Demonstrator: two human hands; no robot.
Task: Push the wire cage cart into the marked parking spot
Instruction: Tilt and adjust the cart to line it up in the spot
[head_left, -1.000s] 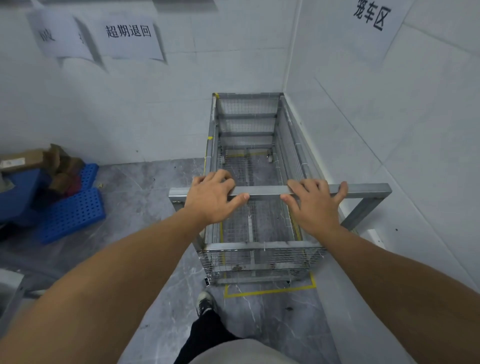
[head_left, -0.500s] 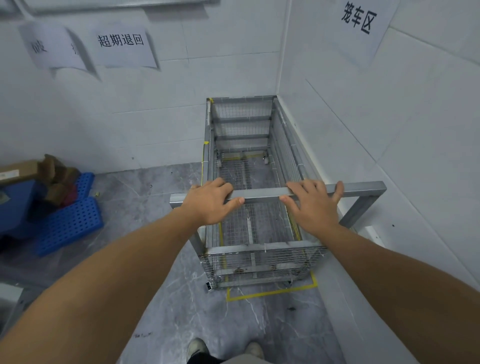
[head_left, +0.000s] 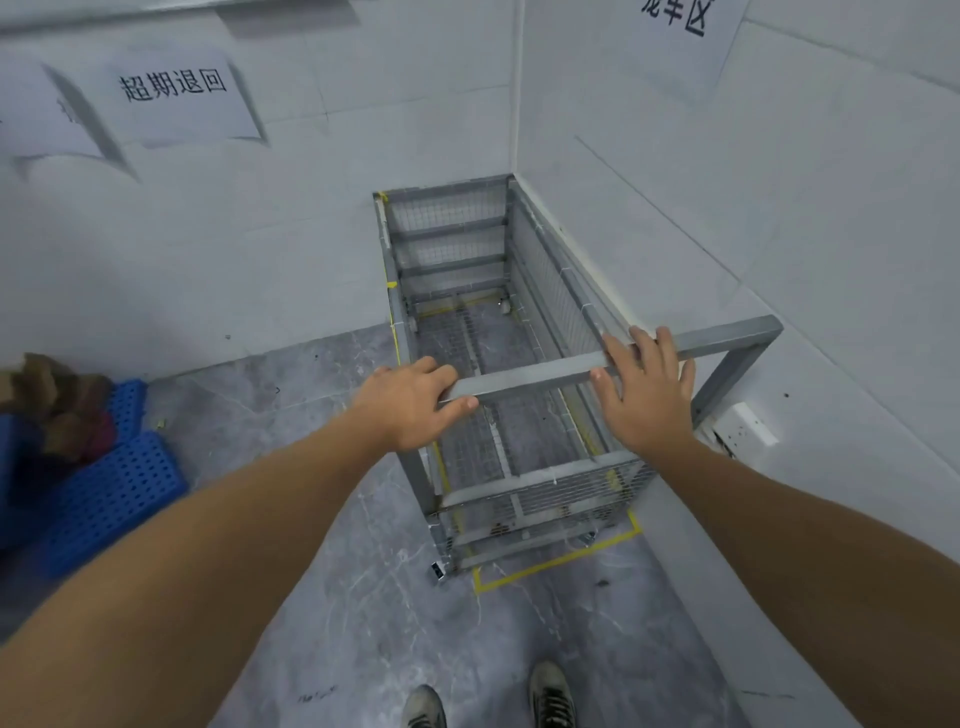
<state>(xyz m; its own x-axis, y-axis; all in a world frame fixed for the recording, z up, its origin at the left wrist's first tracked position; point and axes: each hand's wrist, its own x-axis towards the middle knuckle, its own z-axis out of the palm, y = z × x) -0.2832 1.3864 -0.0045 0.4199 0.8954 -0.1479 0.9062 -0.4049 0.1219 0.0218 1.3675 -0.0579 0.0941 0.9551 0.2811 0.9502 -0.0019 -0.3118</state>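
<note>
The left hand (head_left: 410, 405) is clamped on the handle bar (head_left: 524, 376) of the wire cage cart (head_left: 498, 358), fingers curled over the top of the bar and thumb pressed against its near face. The right hand (head_left: 644, 397) lies on the same bar further along, fingers spread flat over it and thumb tucked beneath; it rests there loosely rather than gripping. The cart stretches away from both hands, its far end pushed into the corner where the two white tiled walls meet and its long right side running just beside the right wall (head_left: 779, 208). Yellow tape (head_left: 550, 566) marking the parking spot shows on the grey floor just in front of the cart's near end, with more tape visible through the mesh base. A caster at the cart's near left corner sits just outside that tape line. To the left of the cart, well apart, blue plastic pallets (head_left: 109, 488) lie against the wall. Two shoes (head_left: 550, 696) stand on the floor behind the cart.
</note>
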